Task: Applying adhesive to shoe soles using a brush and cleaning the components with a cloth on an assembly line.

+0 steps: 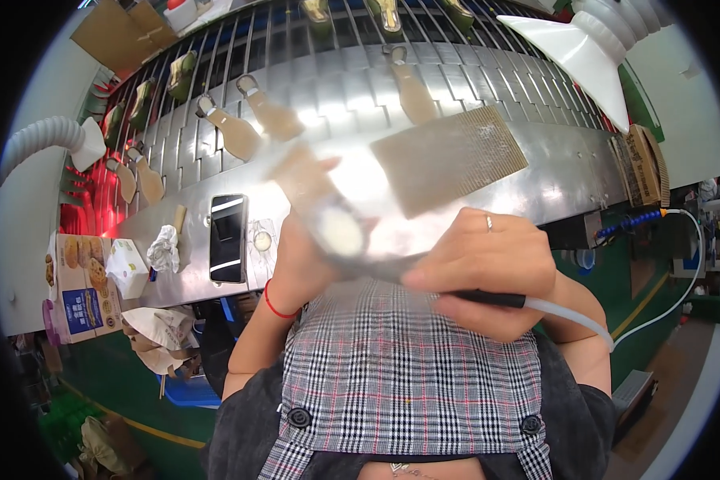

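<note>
A tan shoe sole [298, 174], smeared by motion, is held in my left hand [296, 252] above the near metal work surface. Its end closest to me shows a whitish oval patch with a grey edge. Closed around a black-handled tool [492, 298] is my right hand [492, 264], which wears a ring. A pale flexible tube [568, 312] runs out of the tool's back end. The blurred grey front of the tool reaches toward the whitish end of the sole; whether they touch I cannot tell.
Several similar soles [234, 132] lie on the slatted metal conveyor [336, 68] ahead. A corrugated cardboard sheet [452, 160] lies right of centre. At left are a phone [228, 240], crumpled tissue [164, 250] and a printed box [84, 280]. White duct hoods [592, 68] hang at both sides.
</note>
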### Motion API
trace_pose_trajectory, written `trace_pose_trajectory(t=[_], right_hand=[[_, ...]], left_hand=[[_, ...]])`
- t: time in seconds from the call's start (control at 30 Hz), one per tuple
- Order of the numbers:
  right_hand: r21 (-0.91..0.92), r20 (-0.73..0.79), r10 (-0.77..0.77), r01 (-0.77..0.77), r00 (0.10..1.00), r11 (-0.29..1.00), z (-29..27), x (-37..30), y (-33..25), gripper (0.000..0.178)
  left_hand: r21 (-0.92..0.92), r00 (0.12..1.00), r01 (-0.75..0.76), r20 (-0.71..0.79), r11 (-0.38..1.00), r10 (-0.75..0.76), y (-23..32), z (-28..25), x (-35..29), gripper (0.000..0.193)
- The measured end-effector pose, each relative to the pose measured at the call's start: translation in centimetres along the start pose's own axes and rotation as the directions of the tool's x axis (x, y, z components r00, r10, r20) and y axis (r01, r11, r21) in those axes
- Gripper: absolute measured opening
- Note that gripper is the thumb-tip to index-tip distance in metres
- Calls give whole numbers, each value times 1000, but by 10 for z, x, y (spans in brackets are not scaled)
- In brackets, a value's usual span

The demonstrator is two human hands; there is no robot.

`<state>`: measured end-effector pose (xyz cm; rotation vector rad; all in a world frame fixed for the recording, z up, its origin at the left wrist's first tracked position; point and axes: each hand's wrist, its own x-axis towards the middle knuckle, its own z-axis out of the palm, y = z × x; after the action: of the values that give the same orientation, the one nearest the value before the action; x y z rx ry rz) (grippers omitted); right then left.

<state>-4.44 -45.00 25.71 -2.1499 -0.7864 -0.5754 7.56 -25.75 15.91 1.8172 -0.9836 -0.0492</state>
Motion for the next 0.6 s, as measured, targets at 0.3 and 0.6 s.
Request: trace_pose_trajectory(t=[0.3,0.6], right_hand=[[-83,1,21,-21,1000,996,-2,2,5,31],[177,181,-18,-15,983,984,-21,2,8,24]], left_hand=[[-112,998,46,37,993,-42,-3,-3,3,62],[-373,978,163,182,913,-100,4,-5,-7,58]])
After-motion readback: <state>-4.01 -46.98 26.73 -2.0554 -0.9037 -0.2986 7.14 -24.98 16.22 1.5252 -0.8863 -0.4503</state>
